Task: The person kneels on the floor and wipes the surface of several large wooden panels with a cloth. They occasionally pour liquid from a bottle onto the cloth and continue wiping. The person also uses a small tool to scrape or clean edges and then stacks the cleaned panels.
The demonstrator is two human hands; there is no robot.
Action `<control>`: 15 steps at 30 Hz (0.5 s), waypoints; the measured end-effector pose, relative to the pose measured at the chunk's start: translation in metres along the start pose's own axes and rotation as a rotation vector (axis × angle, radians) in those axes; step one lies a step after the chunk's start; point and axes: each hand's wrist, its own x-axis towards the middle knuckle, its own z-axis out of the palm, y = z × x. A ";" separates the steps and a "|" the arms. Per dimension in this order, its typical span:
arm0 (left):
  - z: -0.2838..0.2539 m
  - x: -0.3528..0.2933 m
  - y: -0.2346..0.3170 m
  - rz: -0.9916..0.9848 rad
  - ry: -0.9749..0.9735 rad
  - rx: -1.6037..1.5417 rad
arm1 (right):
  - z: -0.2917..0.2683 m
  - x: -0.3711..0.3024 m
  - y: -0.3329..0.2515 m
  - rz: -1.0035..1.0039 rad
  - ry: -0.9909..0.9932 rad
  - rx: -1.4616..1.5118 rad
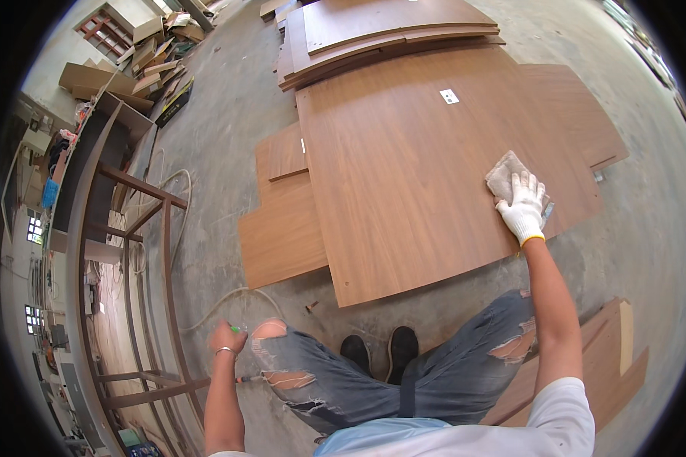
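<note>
Cloth (500,175) beneath gloved right fingers (524,183)

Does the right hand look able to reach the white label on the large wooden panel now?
Probably yes, perhaps with some leaning. The gloved right hand rests on a cloth on the same panel; beyond the cloth, only bare surface lies before the white label.

Large brown panel (404,183): is bearing a beige cloth (502,172) and a white label (449,97).
Grey floor (221,114): is spreading around the panel.
Pale hose (242,289): is curving left of the panel.
Brown frame (168,259): is standing farther left.
Smaller boards (617,392): are lying at the panel's near right.
</note>
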 end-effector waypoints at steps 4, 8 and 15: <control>0.035 -0.004 -0.001 0.083 -0.015 -0.087 | -0.002 -0.043 -0.037 -0.193 0.122 0.100; 0.115 0.021 -0.069 0.119 -0.047 -0.276 | -0.024 -0.077 -0.100 -0.573 0.050 0.380; 0.141 0.012 -0.032 0.122 -0.104 -0.356 | -0.005 -0.054 -0.011 -0.265 0.187 0.296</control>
